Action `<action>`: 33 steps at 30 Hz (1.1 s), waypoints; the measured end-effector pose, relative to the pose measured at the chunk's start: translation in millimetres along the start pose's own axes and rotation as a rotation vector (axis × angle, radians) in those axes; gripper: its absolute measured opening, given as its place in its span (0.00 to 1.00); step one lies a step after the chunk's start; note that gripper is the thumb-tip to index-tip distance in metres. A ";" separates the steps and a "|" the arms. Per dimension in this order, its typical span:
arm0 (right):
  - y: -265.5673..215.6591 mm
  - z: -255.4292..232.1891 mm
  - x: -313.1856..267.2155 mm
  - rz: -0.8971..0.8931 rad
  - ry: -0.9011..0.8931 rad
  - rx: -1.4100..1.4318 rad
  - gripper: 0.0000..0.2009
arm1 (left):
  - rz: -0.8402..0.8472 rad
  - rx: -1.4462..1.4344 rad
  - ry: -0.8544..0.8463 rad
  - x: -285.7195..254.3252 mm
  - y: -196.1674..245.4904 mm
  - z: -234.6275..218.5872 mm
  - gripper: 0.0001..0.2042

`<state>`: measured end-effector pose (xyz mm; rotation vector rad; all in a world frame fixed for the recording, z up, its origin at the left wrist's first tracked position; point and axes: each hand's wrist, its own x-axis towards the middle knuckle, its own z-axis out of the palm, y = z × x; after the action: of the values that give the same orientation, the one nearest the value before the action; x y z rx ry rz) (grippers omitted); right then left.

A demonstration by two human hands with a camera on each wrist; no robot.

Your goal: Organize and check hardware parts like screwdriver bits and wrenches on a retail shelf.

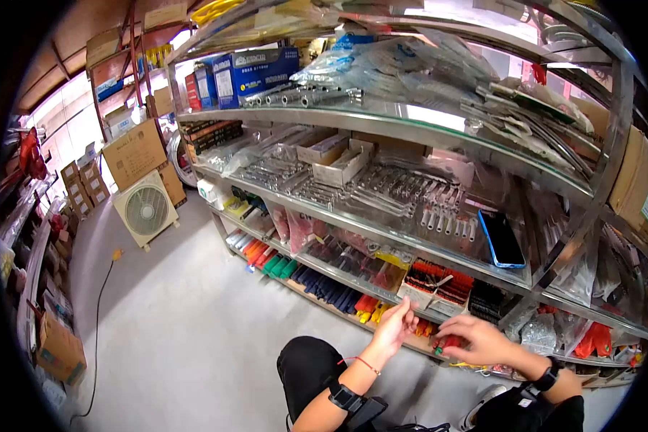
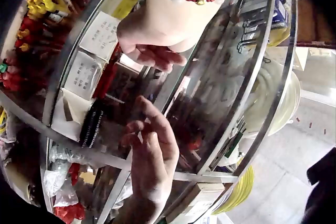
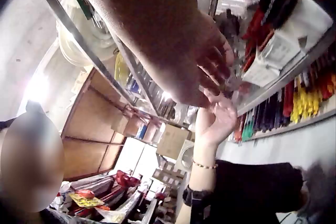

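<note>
The right hand [image 1: 482, 340] pinched a small red-handled tool [image 1: 448, 343] at the lower shelf's edge [image 1: 381, 276]; the left hand [image 1: 394, 327] hovered beside it, fingers relaxed, holding nothing. The tool looked light and stiff, best held by its handle.

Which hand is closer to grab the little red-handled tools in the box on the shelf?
Probably the right hand: its curled fingers already pinch red-handled tools at the shelf edge. The left hand hovers open beside it, holding nothing.

small red tool [image 1: 450, 341], pinched at shelf edge
</note>
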<state>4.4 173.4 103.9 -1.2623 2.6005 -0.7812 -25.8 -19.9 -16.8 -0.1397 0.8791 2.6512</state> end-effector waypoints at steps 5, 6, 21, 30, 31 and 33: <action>-2.9 25.7 22.0 -0.142 -0.038 0.097 0.16 | 0.140 0.181 -0.078 -11.3 14.3 9.9 0.16; 0.4 28.6 21.6 -0.153 -0.061 0.130 0.15 | 0.142 0.203 -0.081 -16.6 19.3 15.3 0.18; 110.3 64.4 -29.8 0.278 -0.020 0.618 0.14 | 0.309 0.645 -0.020 -20.7 26.1 4.8 0.18; 109.0 58.6 -42.5 0.166 -0.001 0.394 0.15 | 0.607 1.108 -0.385 -28.0 118.2 193.7 0.15; 106.6 56.2 -44.3 0.170 -0.007 0.347 0.16 | 0.694 1.187 -0.388 -26.9 126.8 217.5 0.14; 104.5 55.6 -47.6 0.197 0.005 0.339 0.15 | 0.895 1.377 -0.402 -19.9 143.8 256.7 0.13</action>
<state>-18.2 241.7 -1.5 -0.8957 2.4113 -1.1245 -53.9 19.4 274.1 1.2755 2.7007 1.7959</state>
